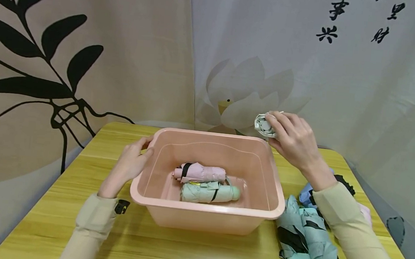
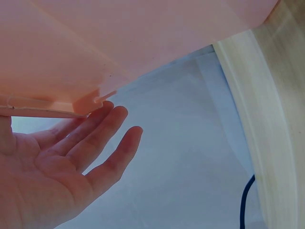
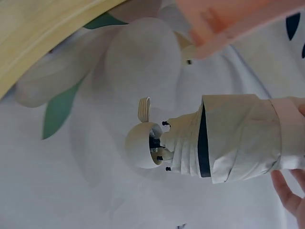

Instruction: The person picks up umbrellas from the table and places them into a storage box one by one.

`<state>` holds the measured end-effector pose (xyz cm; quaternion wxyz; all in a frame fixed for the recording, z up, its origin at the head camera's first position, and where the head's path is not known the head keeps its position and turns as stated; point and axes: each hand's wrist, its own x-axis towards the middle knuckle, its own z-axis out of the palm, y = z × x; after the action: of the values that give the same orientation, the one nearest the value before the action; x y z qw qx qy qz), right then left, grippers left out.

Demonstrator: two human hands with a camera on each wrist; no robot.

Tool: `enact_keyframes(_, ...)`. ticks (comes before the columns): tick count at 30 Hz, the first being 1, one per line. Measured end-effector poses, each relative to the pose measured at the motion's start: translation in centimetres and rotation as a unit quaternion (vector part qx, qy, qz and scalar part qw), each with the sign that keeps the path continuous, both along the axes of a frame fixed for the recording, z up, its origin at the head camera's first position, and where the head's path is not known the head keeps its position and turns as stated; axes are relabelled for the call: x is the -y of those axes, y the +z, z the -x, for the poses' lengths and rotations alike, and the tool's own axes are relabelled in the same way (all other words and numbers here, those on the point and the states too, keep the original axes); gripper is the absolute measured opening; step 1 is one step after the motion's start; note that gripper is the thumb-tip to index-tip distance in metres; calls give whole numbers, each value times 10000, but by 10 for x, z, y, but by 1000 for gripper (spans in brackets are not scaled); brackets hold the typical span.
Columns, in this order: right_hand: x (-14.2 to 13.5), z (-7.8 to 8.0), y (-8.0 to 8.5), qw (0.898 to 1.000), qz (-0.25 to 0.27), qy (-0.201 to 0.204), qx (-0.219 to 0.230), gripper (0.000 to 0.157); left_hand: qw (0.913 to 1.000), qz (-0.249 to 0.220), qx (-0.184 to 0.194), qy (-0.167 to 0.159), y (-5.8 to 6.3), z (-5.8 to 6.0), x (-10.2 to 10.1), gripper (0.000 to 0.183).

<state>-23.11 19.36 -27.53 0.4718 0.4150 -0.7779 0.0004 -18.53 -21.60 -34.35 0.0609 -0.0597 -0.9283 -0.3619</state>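
Observation:
My right hand [image 1: 296, 140] grips a folded pale, off-white umbrella [image 3: 243, 138] raised above the back right corner of a pink plastic basin [image 1: 202, 218]. In the right wrist view the umbrella's rounded cap and small strap loop point away from the fingers. At the basin's left rim, my left hand [image 1: 132, 159] holds the edge, with the thumb at the rim and the other fingers [image 2: 102, 143] beneath it. Inside the basin lie a folded pink umbrella [image 1: 203, 173] and, in front of it, a folded mint-green umbrella [image 1: 207, 193].
Two grey-green folded umbrellas [image 1: 321, 249] lie right of the basin on the wooden table [image 1: 166, 250]. Behind them a blue umbrella [image 1: 306, 195] and a black ruffled one [image 1: 344, 184] are partly hidden by the right arm. A printed curtain [image 1: 143, 56] hangs behind the table.

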Motion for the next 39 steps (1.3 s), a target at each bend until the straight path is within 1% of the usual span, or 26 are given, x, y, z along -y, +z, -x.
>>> enact_keyframes(8,26,-7,12,9972,347,651,-118,52,10000,33,-53,14,1,-1,0,49)
enact_keyframes(14,38,-12,20,9959,253,869,-20,49,10000,12,14,53,1,-1,0,49)
enact_keyframes(20,49,-15,24,9935,198,1105,169,51,10000,67,-50,53,1,0,0,49)
enact_keyframes(27,61,-17,27,9920,85,1238,214,55,10000,38,19,33,2,0,0,49)
enact_keyframes(39,85,-22,31,9915,-326,1259,-67,50,10000,61,36,28,3,-1,-1,49)
